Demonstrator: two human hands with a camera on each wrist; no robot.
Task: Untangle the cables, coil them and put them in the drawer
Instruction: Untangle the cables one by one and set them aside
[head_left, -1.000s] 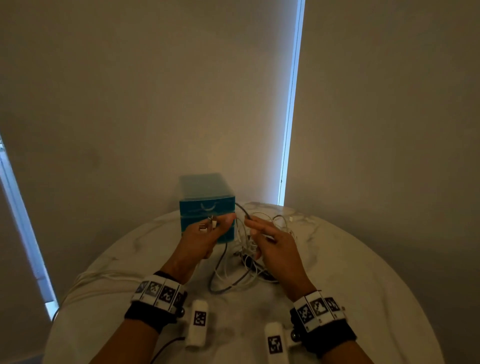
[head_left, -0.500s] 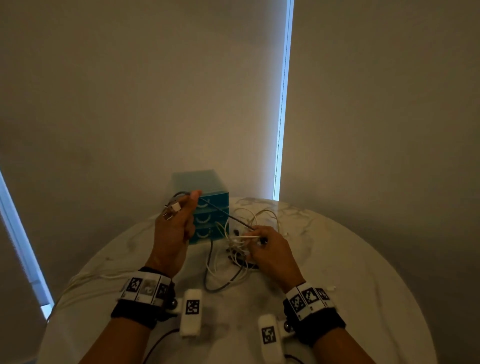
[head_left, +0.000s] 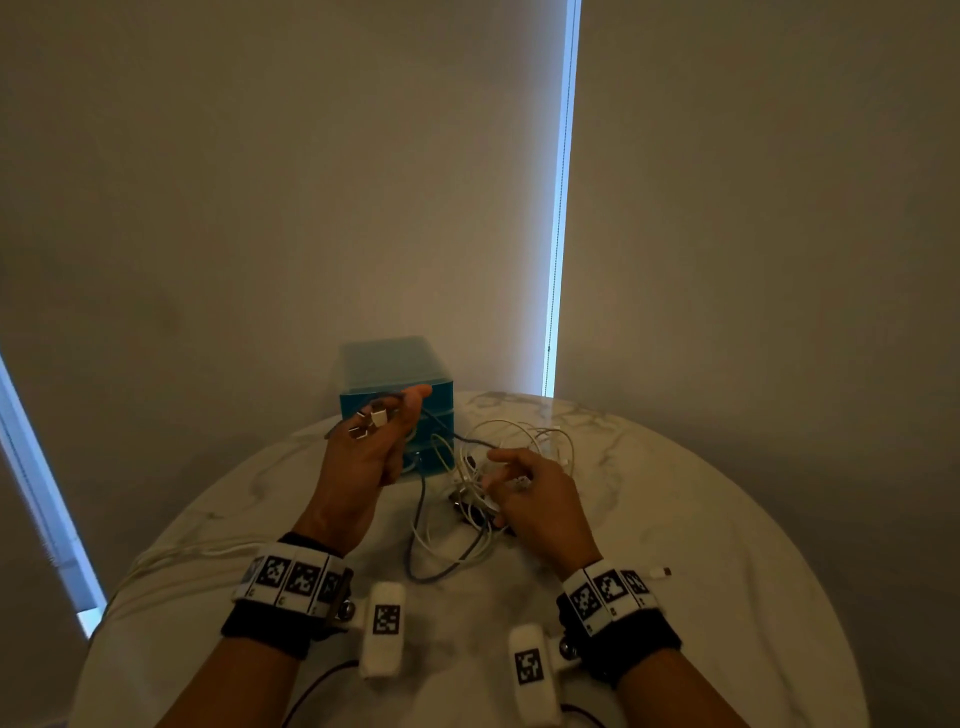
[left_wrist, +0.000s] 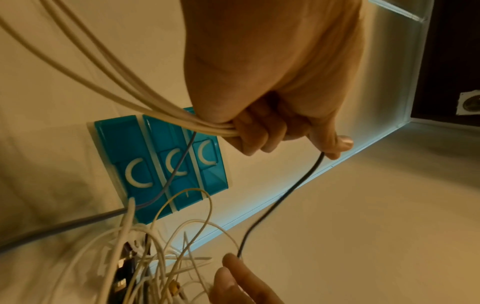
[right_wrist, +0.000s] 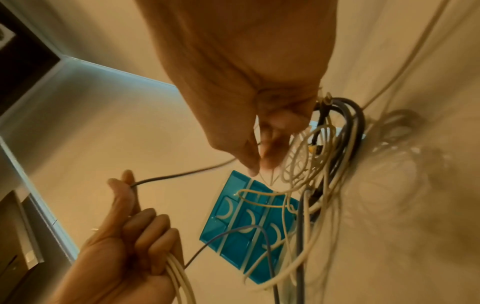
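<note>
Left hand (head_left: 371, 447) raised, gripping cables (left_wrist: 145, 102)

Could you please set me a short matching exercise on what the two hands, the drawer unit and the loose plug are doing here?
Things:
1. left hand
2. right hand
3. blue drawer unit
4. loose white plug

States:
a. all three drawers closed
b. over the cable tangle
c. alone on the table, by the right wrist
d. raised, gripping white cables and a dark cable

Pairs: 1-d, 2-b, 3-a, 4-c

Black wristbands (head_left: 270, 626), checkered marker tags, white camera pods (head_left: 383, 629)
</note>
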